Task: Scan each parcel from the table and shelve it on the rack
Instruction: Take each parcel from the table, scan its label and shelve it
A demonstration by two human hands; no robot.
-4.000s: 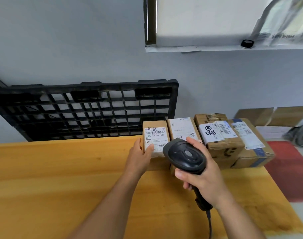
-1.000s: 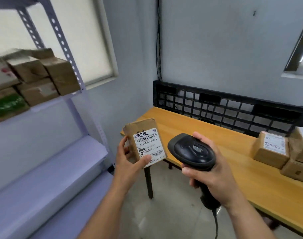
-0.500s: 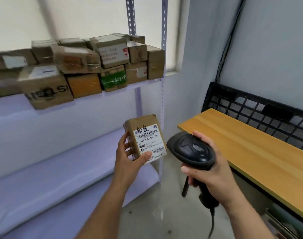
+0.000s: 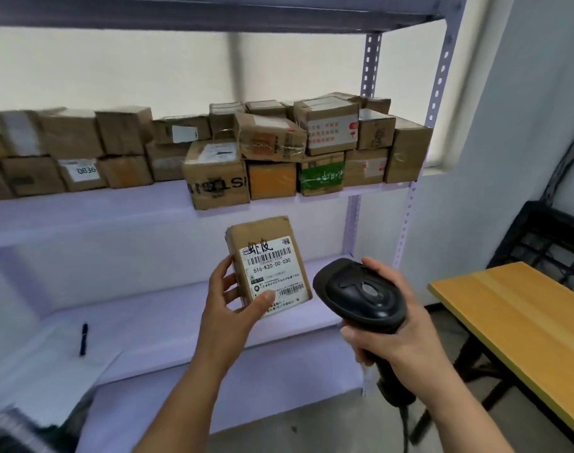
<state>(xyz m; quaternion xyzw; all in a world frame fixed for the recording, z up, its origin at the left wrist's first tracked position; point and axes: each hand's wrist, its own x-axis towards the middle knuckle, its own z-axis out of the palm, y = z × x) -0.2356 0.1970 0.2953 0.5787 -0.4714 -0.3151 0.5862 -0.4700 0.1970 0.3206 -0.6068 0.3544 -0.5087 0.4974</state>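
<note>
— From the head view, where's the parcel?
— The labelled cardboard parcel (image 4: 266,256) is held in the air before the lilac rack (image 4: 370,67). The left hand (image 4: 227,308) grips its edge, thumb on the label. The right hand (image 4: 400,335) is wrapped round the barcode scanner (image 4: 361,292).
— And the room?
— Stacked boxes (image 4: 328,129) crowd the middle shelf, and a pen (image 4: 83,338) lies on the lower one. The wooden table (image 4: 521,322) is at right, with a black pallet (image 4: 540,230) behind it.

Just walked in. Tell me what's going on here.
A person stands facing the rack with a small labelled parcel held up in the left hand, its barcode label toward the camera. The right hand grips a black handheld scanner beside it. The parcel is not yet shelved. The level above it already carries a row of stacked cardboard boxes, and the wooden table is off to the right.
</note>
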